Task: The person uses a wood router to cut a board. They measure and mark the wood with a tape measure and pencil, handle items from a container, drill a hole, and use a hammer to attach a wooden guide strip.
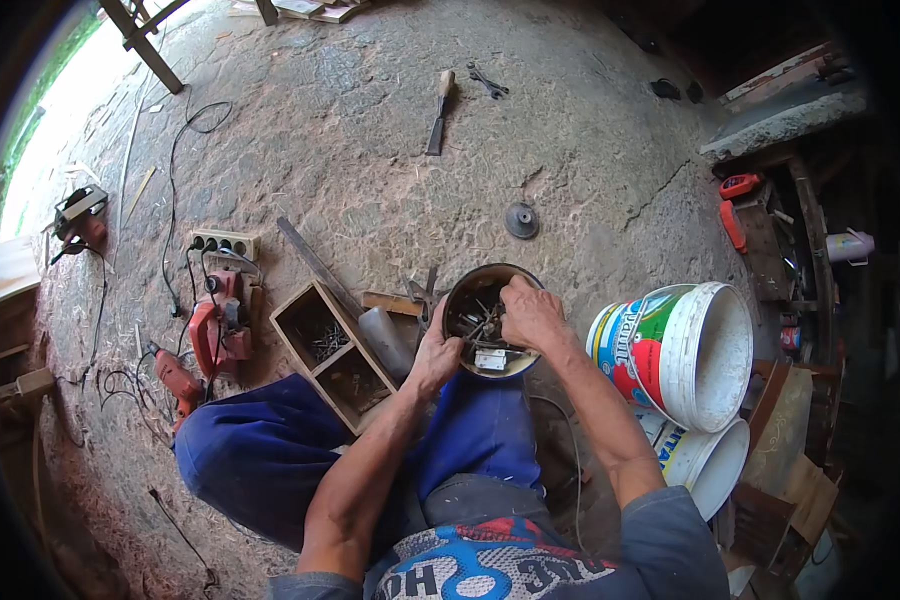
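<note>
My left hand point(436, 352) grips the left side of a round metal pot point(492, 268) held between my legs. The pot contains assorted small metal pieces point(478, 318) and pale rectangular pieces point(490, 359). My right hand point(530, 318) reaches into it from the right, fingertips bent among the pieces; what they hold is hidden. Just left of the pot lie a pincer-like metal tool point(420, 293), a grey cylindrical object point(381, 335) and a divided wooden box point(355, 398) holding nails in one compartment.
Two white buckets point(717, 355) lie at right beside shelving point(805, 230). Red power tools point(220, 340), a power strip point(225, 242) and cables are at left. A chisel point(440, 112), wrenches point(485, 82), a dark round lid point(522, 220) and a long metal bar point(315, 265) lie on the rough floor.
</note>
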Motion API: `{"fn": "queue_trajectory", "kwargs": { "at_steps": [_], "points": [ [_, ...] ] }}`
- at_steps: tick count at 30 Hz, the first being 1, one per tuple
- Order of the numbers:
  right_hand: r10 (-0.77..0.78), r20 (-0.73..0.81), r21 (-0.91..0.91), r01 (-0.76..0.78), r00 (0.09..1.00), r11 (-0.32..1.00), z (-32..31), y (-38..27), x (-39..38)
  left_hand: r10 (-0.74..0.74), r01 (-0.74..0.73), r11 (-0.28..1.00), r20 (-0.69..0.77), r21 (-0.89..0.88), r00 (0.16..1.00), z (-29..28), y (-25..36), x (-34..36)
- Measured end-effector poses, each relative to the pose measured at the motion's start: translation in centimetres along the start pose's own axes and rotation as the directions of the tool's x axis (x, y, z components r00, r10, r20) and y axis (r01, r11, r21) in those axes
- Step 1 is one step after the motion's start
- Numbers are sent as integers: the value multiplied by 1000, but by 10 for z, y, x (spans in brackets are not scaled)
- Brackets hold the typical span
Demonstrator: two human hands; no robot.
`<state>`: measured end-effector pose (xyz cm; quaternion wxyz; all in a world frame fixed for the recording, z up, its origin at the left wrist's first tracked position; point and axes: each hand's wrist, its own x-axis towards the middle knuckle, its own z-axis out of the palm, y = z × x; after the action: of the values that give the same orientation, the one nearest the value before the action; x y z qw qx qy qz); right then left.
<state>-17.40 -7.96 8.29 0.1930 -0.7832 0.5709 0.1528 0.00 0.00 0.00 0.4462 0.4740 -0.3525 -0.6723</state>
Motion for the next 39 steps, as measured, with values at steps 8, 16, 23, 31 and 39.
{"fn": "queue_trajectory", "kwargs": {
  "at_steps": [8,16,23,31,39],
  "points": [
    [-108,-182,67,122,977,990,26,18,17,-30,29,999,-15,-24,999,-3,-11,5],
    [-51,-125,479,105,991,872,13,26,21,-60,58,997,-46,-40,997,-3,-9,9],
    [-194,-140,306,229,971,924,18,24,27,-101,105,993,-79,61,992,-2,4,6],
    [-113,-164,418,173,980,892,19,28,41,-101,94,993,-108,-75,989,0,-1,9],
    [-69,-2,98,69,998,993,1,16,32,-50,51,999,-101,7,994,-3,-12,15]
  ]
}}
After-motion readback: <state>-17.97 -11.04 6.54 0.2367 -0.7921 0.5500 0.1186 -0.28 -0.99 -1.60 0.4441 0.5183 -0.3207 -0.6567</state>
